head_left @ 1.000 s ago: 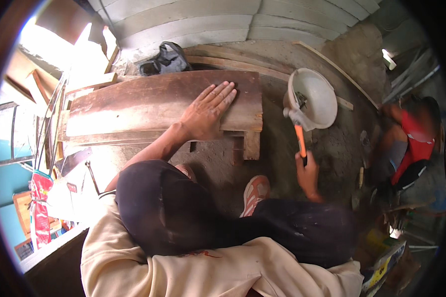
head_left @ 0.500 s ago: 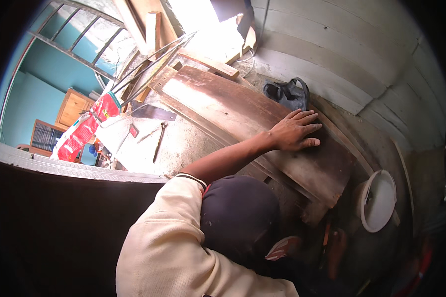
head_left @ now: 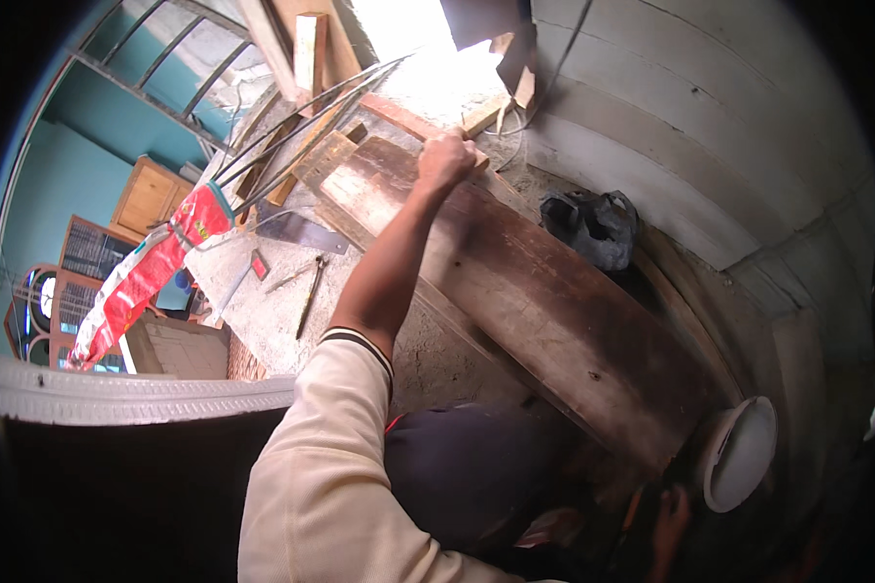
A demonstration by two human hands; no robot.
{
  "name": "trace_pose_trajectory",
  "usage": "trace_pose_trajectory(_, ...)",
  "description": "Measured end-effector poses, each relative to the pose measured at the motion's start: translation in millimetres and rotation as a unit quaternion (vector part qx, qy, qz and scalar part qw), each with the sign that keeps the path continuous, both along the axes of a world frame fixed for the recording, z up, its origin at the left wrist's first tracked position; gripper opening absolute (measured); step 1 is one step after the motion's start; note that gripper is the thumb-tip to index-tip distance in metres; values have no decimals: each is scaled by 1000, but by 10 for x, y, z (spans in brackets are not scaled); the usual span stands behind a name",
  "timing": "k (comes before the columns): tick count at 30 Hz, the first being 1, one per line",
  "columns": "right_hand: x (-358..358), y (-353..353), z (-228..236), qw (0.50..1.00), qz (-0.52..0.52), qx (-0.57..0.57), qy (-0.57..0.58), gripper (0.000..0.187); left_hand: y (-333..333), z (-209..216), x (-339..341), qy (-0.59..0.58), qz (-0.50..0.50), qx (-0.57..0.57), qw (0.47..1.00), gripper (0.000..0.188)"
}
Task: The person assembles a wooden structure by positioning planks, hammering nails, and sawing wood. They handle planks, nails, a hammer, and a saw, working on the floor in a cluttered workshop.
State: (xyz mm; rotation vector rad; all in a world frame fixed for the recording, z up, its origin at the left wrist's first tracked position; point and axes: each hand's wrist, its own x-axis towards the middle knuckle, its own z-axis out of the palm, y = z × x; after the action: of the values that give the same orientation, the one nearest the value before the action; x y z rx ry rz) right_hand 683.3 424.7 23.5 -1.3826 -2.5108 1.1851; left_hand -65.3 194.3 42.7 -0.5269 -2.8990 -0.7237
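My left hand (head_left: 447, 160), on a bare forearm from a cream sleeve, is closed on the end of a short reddish wooden board (head_left: 397, 116) at the far side. Just below that hand lies a wide, dark brown wooden plank (head_left: 544, 291), slanting from the upper left to the lower right. A narrower plank shows along its near edge. In the shade at the lower right, a dim skin-toned shape (head_left: 667, 530) may be my right hand, beside a thin orange stick (head_left: 633, 507); its fingers do not show clearly.
A black plastic bag (head_left: 593, 228) lies beyond the wide plank, by the pale wall. The white bucket (head_left: 744, 457) sits at its right end. On the left are a handsaw blade (head_left: 301, 231), a hammer-like tool (head_left: 311, 296), a red-and-white sack (head_left: 141, 282) and thin rods.
My left hand has left the middle of the wide plank, where it lay spread, and moved up and left to grip the reddish board. The view has shifted slightly.
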Motion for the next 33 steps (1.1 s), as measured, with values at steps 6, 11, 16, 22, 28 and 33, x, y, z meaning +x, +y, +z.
trace_pose_trajectory(6,144,-230,-125,984,-95,9,-153,47,-152,-923,-1914,-127,-236,-205,941,63)
trace_pose_trajectory(11,205,-422,-180,991,-134,5,-28,32,-37,-1590,-2641,-310,-197,-147,919,71)
trace_pose_trajectory(16,184,-474,-211,987,-149,2,-54,28,-34,-1884,-2803,-323,-177,-120,922,66)
trace_pose_trajectory(22,428,-441,-252,987,-144,50,-59,24,-144,-1419,-2900,-373,-37,175,910,64)
trace_pose_trajectory(28,948,-561,-339,951,-300,39,-60,22,-647,-409,-2593,-332,82,465,816,63)
trace_pose_trajectory(33,1554,-665,-543,904,-416,94,-42,21,-889,205,-1156,-237,34,481,843,61)
